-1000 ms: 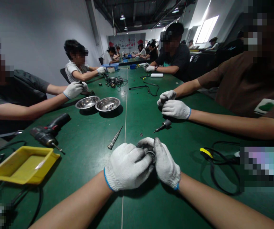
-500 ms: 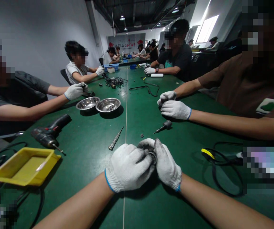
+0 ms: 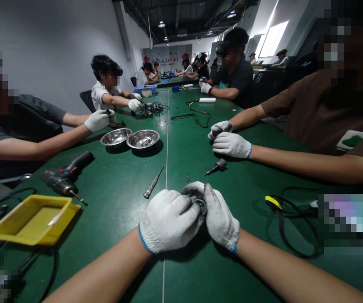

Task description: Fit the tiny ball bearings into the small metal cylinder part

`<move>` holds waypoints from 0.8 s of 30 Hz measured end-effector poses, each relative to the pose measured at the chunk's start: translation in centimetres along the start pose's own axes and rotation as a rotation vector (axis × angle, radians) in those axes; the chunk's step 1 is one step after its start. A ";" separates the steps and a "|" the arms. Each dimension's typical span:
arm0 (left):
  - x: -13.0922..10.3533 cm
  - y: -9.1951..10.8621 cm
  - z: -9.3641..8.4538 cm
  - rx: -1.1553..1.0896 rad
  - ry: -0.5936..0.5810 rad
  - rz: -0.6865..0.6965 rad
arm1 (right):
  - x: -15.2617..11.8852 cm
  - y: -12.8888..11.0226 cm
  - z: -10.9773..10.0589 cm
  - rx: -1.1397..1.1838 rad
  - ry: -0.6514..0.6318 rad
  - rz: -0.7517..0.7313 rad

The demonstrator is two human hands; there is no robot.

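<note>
Left hand pinches small ring-shaped metal part; right hand curls round its far side, gripping too. Part held above counter, well in from left edge. Step seems two-handed close handling; next move likely calls for steady fingertips.

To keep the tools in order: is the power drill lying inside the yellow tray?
No, the power drill lies on the green table, outside the yellow tray.

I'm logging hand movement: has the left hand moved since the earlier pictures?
No; the left hand shows no clear shift either way against the pale line running beneath it.
</note>
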State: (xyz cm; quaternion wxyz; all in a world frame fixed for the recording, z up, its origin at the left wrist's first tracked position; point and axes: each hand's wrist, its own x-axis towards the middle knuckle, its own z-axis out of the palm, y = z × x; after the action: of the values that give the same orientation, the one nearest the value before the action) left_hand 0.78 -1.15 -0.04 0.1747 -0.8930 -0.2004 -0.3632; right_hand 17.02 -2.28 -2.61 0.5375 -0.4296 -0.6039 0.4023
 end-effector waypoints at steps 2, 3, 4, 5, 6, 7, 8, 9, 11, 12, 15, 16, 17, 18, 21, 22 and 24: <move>0.0 -0.1 0.0 -0.002 0.001 -0.004 | 0.0 -0.1 0.0 -0.005 -0.005 -0.014; 0.0 -0.1 0.0 -0.004 0.002 -0.006 | 0.0 -0.2 0.0 -0.007 -0.006 -0.018; 0.0 -0.1 0.0 -0.006 0.004 -0.007 | 0.0 -0.2 0.0 -0.008 -0.006 -0.018; 0.0 -0.1 0.0 -0.006 0.008 -0.009 | 0.0 -0.3 0.1 -0.011 -0.003 -0.018; 0.0 -0.1 0.0 -0.006 0.012 -0.012 | 0.0 -0.3 0.1 -0.014 0.002 -0.019; 0.0 -0.1 -0.1 -0.004 0.013 -0.018 | 0.0 -0.2 0.1 -0.018 0.009 -0.024; 0.1 -0.1 -0.1 -0.001 0.013 -0.024 | 0.0 -0.2 0.1 -0.023 0.017 -0.036; 0.1 -0.1 -0.1 0.001 0.011 -0.030 | 0.1 -0.1 0.1 -0.029 0.021 -0.053; 0.1 -0.1 -0.1 0.002 0.008 -0.044 | 0.1 0.1 0.2 -0.044 0.020 -0.098; 0.1 -0.1 -0.1 0.001 0.007 -0.050 | 0.0 0.1 0.2 -0.052 0.020 -0.121; 0.0 -0.3 0.1 0.000 0.016 -0.064 | 0.0 0.3 0.1 -0.082 0.034 -0.172; -0.1 -0.3 0.2 -0.001 0.017 -0.069 | 0.0 0.3 0.1 -0.091 0.045 -0.186; -0.1 -0.4 0.3 -0.002 0.019 -0.075 | 0.0 0.4 0.1 -0.100 0.048 -0.198; -0.2 -0.4 0.4 -0.005 0.023 -0.081 | 0.0 0.4 0.1 -0.109 0.042 -0.206; -0.3 -0.5 0.6 -0.006 0.041 -0.099 | -0.1 0.7 -0.1 -0.152 -0.011 -0.222; -0.3 -0.5 0.7 -0.002 0.047 -0.106 | -0.1 0.9 -0.1 -0.173 -0.026 -0.232; -0.5 -0.5 0.7 0.006 0.051 -0.123 | -0.2 1.2 -0.1 -0.216 -0.034 -0.269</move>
State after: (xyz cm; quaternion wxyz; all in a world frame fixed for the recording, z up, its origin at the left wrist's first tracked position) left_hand 0.64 -0.48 -0.76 0.1595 -0.8689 -0.2515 -0.3953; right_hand 17.19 -2.12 -3.76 0.5269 -0.3931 -0.7048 0.2666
